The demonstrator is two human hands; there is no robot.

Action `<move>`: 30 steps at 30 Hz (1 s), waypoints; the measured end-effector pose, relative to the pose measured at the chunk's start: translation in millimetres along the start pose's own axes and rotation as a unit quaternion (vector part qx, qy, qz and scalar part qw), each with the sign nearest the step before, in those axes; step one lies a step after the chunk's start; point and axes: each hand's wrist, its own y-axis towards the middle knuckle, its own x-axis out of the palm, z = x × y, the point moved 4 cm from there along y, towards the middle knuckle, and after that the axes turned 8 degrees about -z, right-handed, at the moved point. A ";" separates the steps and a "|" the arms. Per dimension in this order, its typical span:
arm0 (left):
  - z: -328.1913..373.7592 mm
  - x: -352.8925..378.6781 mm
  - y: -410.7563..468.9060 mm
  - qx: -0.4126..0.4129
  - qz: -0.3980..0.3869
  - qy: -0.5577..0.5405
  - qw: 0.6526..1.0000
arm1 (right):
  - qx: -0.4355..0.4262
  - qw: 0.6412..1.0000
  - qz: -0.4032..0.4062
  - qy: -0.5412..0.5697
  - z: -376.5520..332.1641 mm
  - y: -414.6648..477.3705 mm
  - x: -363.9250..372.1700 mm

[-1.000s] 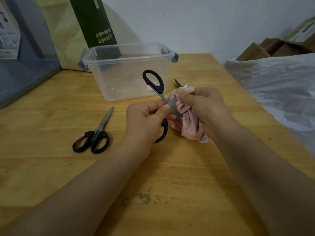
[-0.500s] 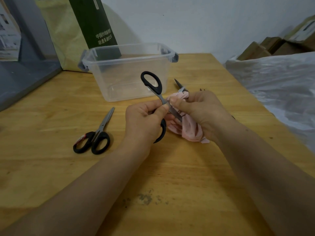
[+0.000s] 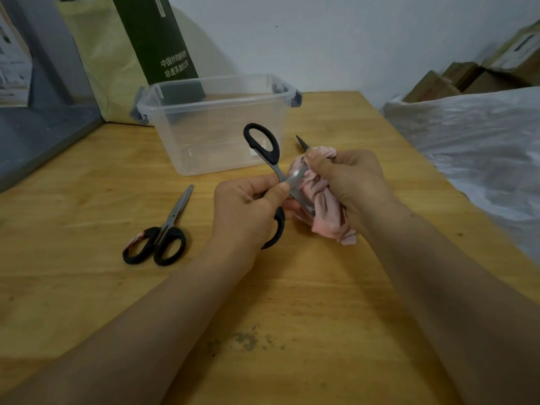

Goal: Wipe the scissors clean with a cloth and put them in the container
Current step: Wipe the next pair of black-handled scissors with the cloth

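Nearest the front edge of the wooden table [image 3: 306, 287] lay a patch of dark smudges [image 3: 247, 340], with both bare forearms reaching over it. Past that, near the middle of the table, the left hand [image 3: 248, 206] gripped the open scissors [image 3: 264, 147]: its fingers were curled round the lower black loop and its thumb pressed on the metal near the pivot. The upper loop stood up in front of the container, and the scissors were held clear of the wood. Just to the right, the right hand [image 3: 355, 182] had its fingers curled tight, bunching the pink cloth [image 3: 328, 214] round one blade, whose dark tip poked out beyond the cloth; the other blade ran down against the cloth's folds, and a loose tail of cloth hung below the hand. Left of the hands, a second pair of scissors [image 3: 163, 235] lay closed and flat on the table, black loops towards the front edge, tip towards the container. Farther back stood the clear plastic container [image 3: 204, 127], lidless, with grey latches at its corners; through its walls showed only the wood and the dark green box [image 3: 157, 39] leaning behind it. Both pairs of scissors were outside it. Off the right edge lay crumpled plastic sheeting [image 3: 473, 141], and cardboard boxes [image 3: 467, 80] were stacked beyond
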 end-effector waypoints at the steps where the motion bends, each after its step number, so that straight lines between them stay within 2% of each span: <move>1: 0.6 1.1 -0.7 -0.003 0.000 -0.005 1.000 | -0.001 1.000 0.005 -0.003 -0.3 0.4 -1.8; 6: 1.4 -1.5 0.4 -0.001 0.016 -0.017 1.000 | 0.010 0.997 -0.062 -0.043 1.4 -5.6 9.3; 11: 3.4 2.8 -3.5 -0.003 -0.004 0.004 1.000 | 0.021 1.000 0.022 -0.008 -1.9 -0.8 -7.1; 14: 1.7 -0.3 -0.1 -0.008 0.015 -0.014 1.000 | 0.029 0.998 -0.045 -0.036 1.5 -4.9 4.3; 16: 2.8 -1.6 0.4 -0.003 0.013 -0.018 1.000 | 0.018 0.997 -0.061 -0.034 1.5 -5.7 9.3; 19: 4.8 -0.1 -3.9 -0.004 -0.003 -0.016 1.000 | 0.008 1.000 -0.005 0.005 -1.4 -0.3 0.3; 22: 3.2 1.5 -3.6 -0.022 -0.004 -0.018 1.000 | 0.008 0.997 0.076 -0.027 -0.9 6.6 -16.3; 26: 1.3 -6.9 0.4 -0.043 0.039 -0.060 0.997 | -0.021 0.987 0.157 0.011 -2.7 7.2 -36.8; 30: 0.3 -16.1 2.3 -0.050 0.074 -0.098 0.991 | -0.042 0.997 0.063 -0.007 -9.8 -3.0 -24.3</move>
